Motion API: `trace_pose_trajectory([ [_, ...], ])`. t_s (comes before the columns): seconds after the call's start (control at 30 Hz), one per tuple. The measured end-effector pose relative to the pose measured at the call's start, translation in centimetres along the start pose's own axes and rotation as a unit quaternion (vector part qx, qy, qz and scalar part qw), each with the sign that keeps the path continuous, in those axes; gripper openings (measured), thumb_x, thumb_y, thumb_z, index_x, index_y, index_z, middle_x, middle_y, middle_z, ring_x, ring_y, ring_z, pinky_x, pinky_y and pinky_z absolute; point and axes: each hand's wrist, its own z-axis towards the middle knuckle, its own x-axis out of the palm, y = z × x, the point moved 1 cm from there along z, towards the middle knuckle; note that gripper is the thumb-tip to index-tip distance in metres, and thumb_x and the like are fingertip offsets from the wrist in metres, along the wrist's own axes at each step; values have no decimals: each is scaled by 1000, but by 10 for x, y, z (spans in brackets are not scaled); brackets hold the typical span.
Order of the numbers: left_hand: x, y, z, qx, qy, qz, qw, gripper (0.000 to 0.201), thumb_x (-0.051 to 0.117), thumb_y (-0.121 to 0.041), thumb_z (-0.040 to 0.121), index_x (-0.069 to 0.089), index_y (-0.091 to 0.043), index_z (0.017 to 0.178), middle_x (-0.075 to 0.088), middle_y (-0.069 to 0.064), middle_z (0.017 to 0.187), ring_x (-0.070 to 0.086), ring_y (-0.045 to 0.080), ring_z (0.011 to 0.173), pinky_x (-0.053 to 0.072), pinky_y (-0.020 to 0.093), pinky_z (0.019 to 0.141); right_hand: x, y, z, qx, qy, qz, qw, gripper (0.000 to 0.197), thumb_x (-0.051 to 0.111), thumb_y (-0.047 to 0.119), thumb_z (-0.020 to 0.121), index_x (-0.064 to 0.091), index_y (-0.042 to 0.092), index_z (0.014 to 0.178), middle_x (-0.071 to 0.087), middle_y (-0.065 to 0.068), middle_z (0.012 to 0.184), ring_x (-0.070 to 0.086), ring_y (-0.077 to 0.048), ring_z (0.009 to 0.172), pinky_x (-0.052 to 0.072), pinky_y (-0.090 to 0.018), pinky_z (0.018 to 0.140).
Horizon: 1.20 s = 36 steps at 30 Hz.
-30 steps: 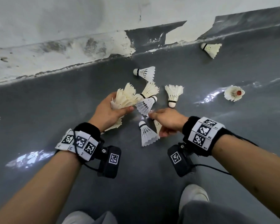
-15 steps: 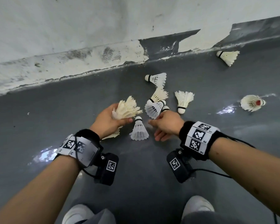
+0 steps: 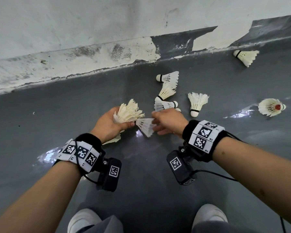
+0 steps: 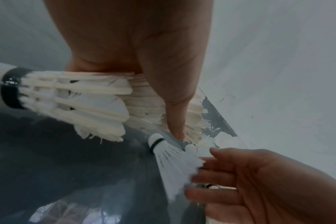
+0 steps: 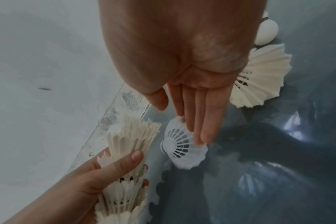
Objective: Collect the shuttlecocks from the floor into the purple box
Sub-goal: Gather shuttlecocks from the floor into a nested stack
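Observation:
My left hand [image 3: 107, 126] grips a bunch of feather shuttlecocks [image 3: 127, 113], seen close in the left wrist view [image 4: 77, 98] and the right wrist view [image 5: 128, 139]. A white plastic shuttlecock [image 3: 145, 126] lies tipped between my hands, its cork by my left thumb. My right hand [image 3: 168, 120] touches its skirt [image 5: 182, 150] with straight fingers, the thumb held apart. Several loose shuttlecocks lie on the grey floor beyond: a cluster [image 3: 166, 91], one upright on its cork [image 3: 197, 103], one with a red cork [image 3: 270, 107], one by the wall [image 3: 246, 57]. The purple box is out of view.
A white wall with peeling paint [image 3: 91, 52] runs along the far side of the shiny grey floor [image 3: 57, 115]. My two white shoes [image 3: 84, 219] [image 3: 210, 214] stand at the bottom edge.
The plastic shuttlecock stood on the floor between my hands; now it is tipped over with its cork at my left thumb. My right hand has moved left with it.

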Motion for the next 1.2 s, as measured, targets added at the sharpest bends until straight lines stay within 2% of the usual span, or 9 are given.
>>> trace_pose_trajectory([
  [0.1,-1,2,0,-2,4,0,1000,62,81,-35,71,55,-21,125,65,-7,111,60,12,104,40,22,84,-10,-1,3,-119,-149,-149,970,25,64,42,86,73,19,89,70,5,84,65,-14,84,50,-25,85],
  [0.23,-1,0,-2,0,11,5,1000,56,80,-31,72,56,-22,122,65,-8,107,59,12,101,38,20,81,-20,8,2,-221,-240,-68,943,7,74,22,79,67,24,82,64,12,74,62,-5,72,50,-15,75],
  [0.37,1,-6,-3,2,23,6,1000,49,83,-31,70,56,-23,110,62,-12,93,57,11,92,39,20,73,-15,19,2,-279,-171,-9,945,24,70,9,82,60,25,98,66,8,83,66,-6,74,54,-15,69],
  [0.5,4,-16,-3,13,31,6,999,63,88,-28,61,52,-27,113,60,-15,92,58,7,87,41,21,75,3,23,-5,-284,-75,20,956,34,66,-3,83,57,19,108,65,3,79,64,2,63,54,-15,65],
  [0.63,4,-18,-4,17,48,-2,999,66,86,-24,65,48,-27,118,59,-15,95,57,5,87,39,10,69,8,27,-5,-294,-25,14,956,32,66,-2,85,57,18,108,64,8,74,62,2,66,57,-20,74],
  [0.77,2,-18,-3,18,34,-33,999,67,81,-23,73,44,-25,130,58,-12,108,55,10,100,38,18,83,2,26,0,-319,-107,27,941,13,57,17,93,63,27,99,68,5,88,65,-9,84,54,-24,83],
  [0.87,-3,-16,0,26,7,-55,998,67,79,-21,74,44,-23,131,58,-11,109,55,12,102,37,19,85,-9,24,10,-304,-174,82,933,21,49,17,95,64,31,93,68,2,93,65,-18,93,54,-32,87],
  [1.07,-13,-10,-1,28,-26,-83,996,58,79,-19,75,46,-26,123,59,-19,97,58,3,90,39,3,71,-15,16,29,-295,-173,-178,923,38,50,1,86,64,18,117,57,0,124,55,-16,110,40,-24,101],
  [1.2,-22,-6,0,25,-45,-122,991,58,80,-19,74,47,-31,120,65,-9,107,63,12,99,49,27,91,5,20,36,-279,-106,-260,918,51,60,15,87,49,22,136,45,-1,139,45,-17,126,31,-21,107],
])
